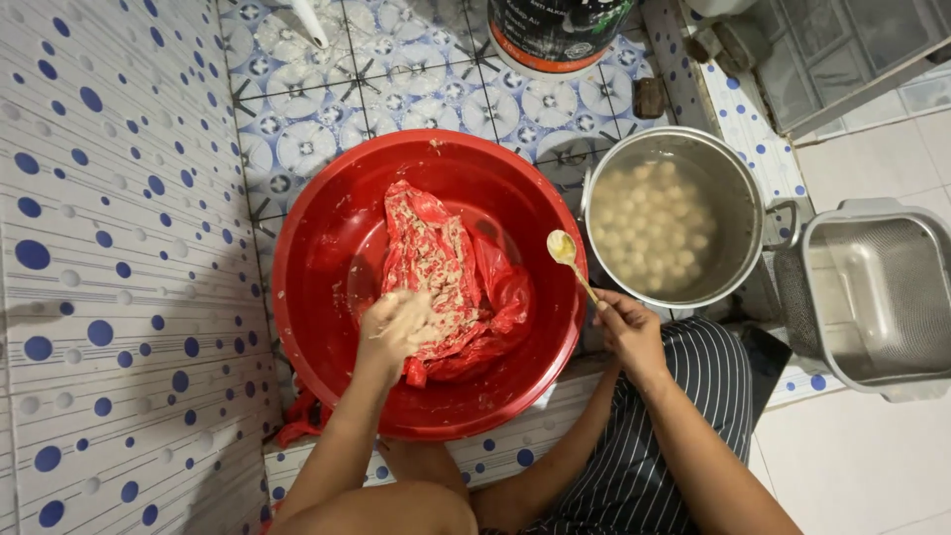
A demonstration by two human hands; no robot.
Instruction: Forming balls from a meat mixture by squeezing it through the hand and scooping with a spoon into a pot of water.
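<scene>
At the centre of the frame the left hand presses down with fingers curled into pale paste smeared on a red plastic bag — the bag lies crumpled inside a red basin. Right of centre, the right hand pinches a spoon by its handle, bowl up over the basin's rim. A steel pot of pale balls in water stands just right; a dark round container with an orange band sits at the top edge — a steel strainer tub at far right.

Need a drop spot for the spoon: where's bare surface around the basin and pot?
Bare: patterned tile behind the red basin, left of the dark bucket; the metal strainer tub looks empty. Crowded: basin, pot and spoon nearly meet; the pot is full of pale balls.
</scene>
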